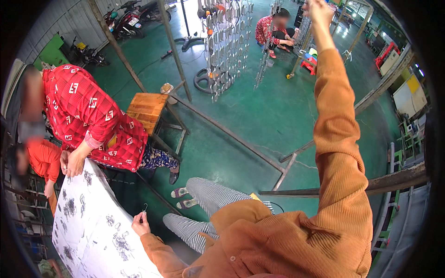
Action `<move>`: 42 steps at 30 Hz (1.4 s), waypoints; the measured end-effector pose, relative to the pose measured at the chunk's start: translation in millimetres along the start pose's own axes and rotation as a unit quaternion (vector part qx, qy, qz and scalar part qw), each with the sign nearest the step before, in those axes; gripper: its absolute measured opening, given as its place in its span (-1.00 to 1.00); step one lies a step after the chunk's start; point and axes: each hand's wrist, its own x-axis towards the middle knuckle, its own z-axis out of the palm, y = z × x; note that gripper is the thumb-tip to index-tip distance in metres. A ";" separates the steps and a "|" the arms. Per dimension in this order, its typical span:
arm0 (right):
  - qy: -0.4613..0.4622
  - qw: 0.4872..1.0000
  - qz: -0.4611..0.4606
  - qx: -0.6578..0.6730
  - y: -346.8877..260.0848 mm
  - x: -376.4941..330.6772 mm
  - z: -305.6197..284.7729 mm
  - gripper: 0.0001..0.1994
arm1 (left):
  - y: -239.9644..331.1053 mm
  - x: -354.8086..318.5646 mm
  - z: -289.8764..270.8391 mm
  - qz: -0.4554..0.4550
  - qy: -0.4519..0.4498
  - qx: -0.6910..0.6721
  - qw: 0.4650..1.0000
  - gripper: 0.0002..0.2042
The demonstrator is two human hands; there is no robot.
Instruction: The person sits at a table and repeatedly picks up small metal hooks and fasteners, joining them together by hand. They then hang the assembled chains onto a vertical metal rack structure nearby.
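Note:
My left hand (140, 224) pinches a small metal wire hook (145, 207) just above the edge of a white table sheet (92, 231) strewn with several dark clusters of small metal parts. My right arm in an orange sleeve stretches far up and forward; my right hand (319, 10) reaches the top of the picture near a hanging rack (303, 32), and what it holds is not visible. My legs in striped trousers (204, 194) show below.
A person in a red patterned top (88, 116) leans over the far end of the table. A wooden stool (147, 110) stands beyond. Racks of hanging metal pieces (227, 41), a crouching person (271, 30), metal floor rails (232, 136) and parked motorbikes (125, 21) fill the green floor.

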 end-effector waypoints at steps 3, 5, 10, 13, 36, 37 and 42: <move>-0.119 0.983 0.135 0.020 32.5 -63.9 2.2 -0.79 | 2.4 5.1 -12.9 -0.015 -0.017 0.036 0.999 -0.89; -0.125 0.974 0.186 0.020 45.8 -81.3 3.7 -0.79 | 11.7 13.8 -14.1 -0.017 -0.033 0.049 0.998 -0.90; -0.094 0.991 0.095 -0.016 51.9 -39.9 8.5 -0.82 | 35.8 19.2 -11.2 0.034 -0.024 0.037 0.998 -0.90; -0.083 0.993 0.074 0.026 8.9 1.2 10.6 -0.81 | 54.6 25.3 -14.2 0.007 -0.038 0.043 0.998 -0.91; 0.028 0.994 -0.088 -0.061 -44.6 240.8 117.4 -0.68 | 150.3 53.3 -27.3 -0.017 -0.006 0.066 0.998 -0.89; 0.025 0.989 -0.132 -0.057 -39.9 246.4 117.9 -0.70 | 149.9 53.0 -26.6 -0.017 -0.006 0.060 0.998 -0.89; 0.021 0.997 0.010 0.073 -54.0 235.7 87.3 -0.68 | 148.3 44.9 -22.5 -0.021 -0.007 0.033 0.999 -0.90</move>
